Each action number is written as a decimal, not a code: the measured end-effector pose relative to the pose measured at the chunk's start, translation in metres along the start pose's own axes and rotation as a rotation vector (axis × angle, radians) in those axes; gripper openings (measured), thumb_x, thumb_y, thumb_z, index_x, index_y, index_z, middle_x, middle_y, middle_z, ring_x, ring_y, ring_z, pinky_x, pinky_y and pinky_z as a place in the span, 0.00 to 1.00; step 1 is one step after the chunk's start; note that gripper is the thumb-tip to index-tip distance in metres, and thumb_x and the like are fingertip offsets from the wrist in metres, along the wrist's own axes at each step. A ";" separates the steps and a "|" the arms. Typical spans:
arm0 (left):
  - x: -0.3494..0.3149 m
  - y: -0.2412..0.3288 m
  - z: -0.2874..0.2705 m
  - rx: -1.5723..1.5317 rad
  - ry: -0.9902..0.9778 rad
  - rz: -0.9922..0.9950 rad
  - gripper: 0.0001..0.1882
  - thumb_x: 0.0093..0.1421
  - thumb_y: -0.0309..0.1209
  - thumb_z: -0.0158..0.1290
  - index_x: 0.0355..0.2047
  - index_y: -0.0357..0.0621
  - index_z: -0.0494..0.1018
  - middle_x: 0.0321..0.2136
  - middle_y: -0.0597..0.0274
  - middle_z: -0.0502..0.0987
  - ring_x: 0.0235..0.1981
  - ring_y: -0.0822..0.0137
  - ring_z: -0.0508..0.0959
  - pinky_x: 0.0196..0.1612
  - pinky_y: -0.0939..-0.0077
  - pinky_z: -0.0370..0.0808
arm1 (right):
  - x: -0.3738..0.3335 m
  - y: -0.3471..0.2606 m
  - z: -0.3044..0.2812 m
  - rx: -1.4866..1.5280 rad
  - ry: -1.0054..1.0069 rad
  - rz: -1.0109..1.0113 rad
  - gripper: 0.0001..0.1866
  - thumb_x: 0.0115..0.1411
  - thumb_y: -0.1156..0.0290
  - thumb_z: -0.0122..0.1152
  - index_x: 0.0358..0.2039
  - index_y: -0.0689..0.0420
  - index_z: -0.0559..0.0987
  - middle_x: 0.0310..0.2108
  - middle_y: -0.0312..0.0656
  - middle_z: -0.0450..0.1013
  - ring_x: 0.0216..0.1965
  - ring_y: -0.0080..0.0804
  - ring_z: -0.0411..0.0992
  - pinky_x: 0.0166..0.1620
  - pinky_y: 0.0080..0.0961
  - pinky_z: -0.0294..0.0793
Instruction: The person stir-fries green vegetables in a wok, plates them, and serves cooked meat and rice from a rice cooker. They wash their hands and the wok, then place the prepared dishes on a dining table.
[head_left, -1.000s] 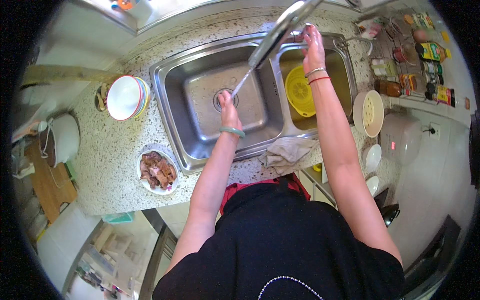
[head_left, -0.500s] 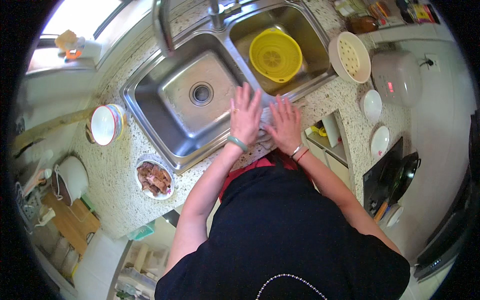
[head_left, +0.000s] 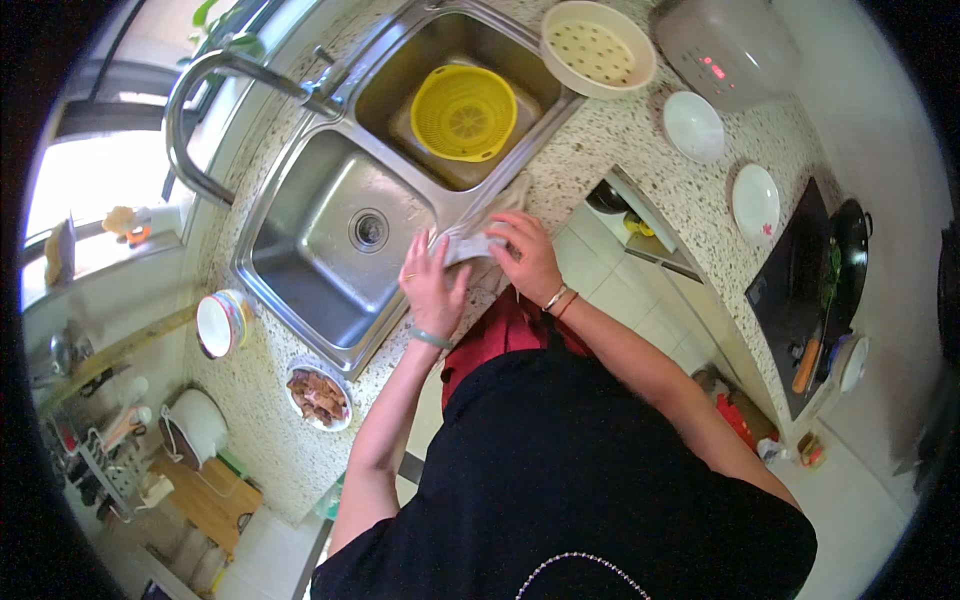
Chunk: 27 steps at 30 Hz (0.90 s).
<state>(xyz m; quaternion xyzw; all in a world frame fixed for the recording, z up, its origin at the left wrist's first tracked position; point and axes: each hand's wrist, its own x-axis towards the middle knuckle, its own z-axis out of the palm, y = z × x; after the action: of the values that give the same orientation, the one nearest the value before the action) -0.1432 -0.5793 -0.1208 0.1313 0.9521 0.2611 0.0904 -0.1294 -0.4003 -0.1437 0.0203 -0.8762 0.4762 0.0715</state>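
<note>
A crumpled whitish cloth [head_left: 470, 243] lies over the front rim of the steel double sink [head_left: 300, 340], between my hands. My left hand [head_left: 434, 288] is at the cloth's left end with fingers spread and stretched out. My right hand [head_left: 528, 258] is at its other end, fingers bent and thumb close to them, with a bit of the cloth between. In the far basin sits a yellow colander [head_left: 465, 112]. The near basin has a drain [head_left: 368, 231] and wet-looking steel.
A bowl of brown meat pieces [head_left: 319, 396] and stacked bowls [head_left: 222, 325] stand left. The tap [head_left: 200, 180] arches at the sink's back. On the right are a cream perforated basin [head_left: 598, 50], a rice cooker [head_left: 722, 50], white dishes [head_left: 693, 127] and a wok [head_left: 848, 270] holding greens.
The view has swung to the right, showing more of the stove. My right hand has gone from fingers stretched to bent at the cloth, and more cloth shows between my hands.
</note>
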 end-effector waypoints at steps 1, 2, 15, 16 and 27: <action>0.006 -0.002 0.000 -0.327 -0.051 -0.136 0.22 0.57 0.35 0.52 0.51 0.44 0.66 0.49 0.54 0.69 0.49 0.63 0.70 0.47 0.67 0.67 | 0.001 0.001 0.002 0.232 0.027 0.188 0.19 0.54 0.73 0.55 0.49 0.53 0.72 0.43 0.42 0.70 0.44 0.39 0.70 0.46 0.33 0.71; 0.009 -0.003 0.001 -0.650 -0.106 -0.280 0.19 0.58 0.35 0.52 0.49 0.42 0.67 0.45 0.55 0.73 0.44 0.64 0.75 0.42 0.71 0.72 | -0.003 0.004 0.010 0.636 -0.017 0.400 0.20 0.55 0.73 0.54 0.50 0.53 0.70 0.43 0.42 0.70 0.43 0.38 0.70 0.45 0.31 0.72; 0.028 0.165 0.058 -0.896 -0.028 0.208 0.29 0.65 0.39 0.42 0.63 0.46 0.48 0.62 0.56 0.51 0.62 0.62 0.53 0.60 0.65 0.54 | -0.033 -0.038 -0.135 0.485 0.208 0.168 0.24 0.63 0.59 0.45 0.57 0.54 0.63 0.55 0.53 0.61 0.58 0.46 0.59 0.57 0.32 0.59; 0.029 0.198 0.057 -0.863 -0.015 0.252 0.31 0.64 0.36 0.43 0.63 0.45 0.46 0.62 0.56 0.50 0.62 0.62 0.52 0.60 0.67 0.54 | -0.045 -0.037 -0.167 0.481 0.240 0.211 0.23 0.62 0.59 0.46 0.56 0.53 0.65 0.53 0.56 0.64 0.56 0.48 0.60 0.57 0.34 0.60; -0.029 0.461 0.143 -1.241 -0.807 -0.006 0.32 0.59 0.43 0.52 0.61 0.49 0.56 0.61 0.61 0.55 0.62 0.65 0.54 0.57 0.66 0.59 | -0.264 0.019 -0.465 -0.929 0.880 0.561 0.10 0.50 0.67 0.60 0.35 0.52 0.78 0.35 0.40 0.75 0.35 0.42 0.72 0.36 0.39 0.71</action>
<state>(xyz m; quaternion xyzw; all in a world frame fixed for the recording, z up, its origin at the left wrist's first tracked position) 0.0123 -0.1378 0.0013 0.1394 0.5226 0.6825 0.4916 0.1795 -0.0089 0.0514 -0.4343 -0.8509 0.0166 0.2953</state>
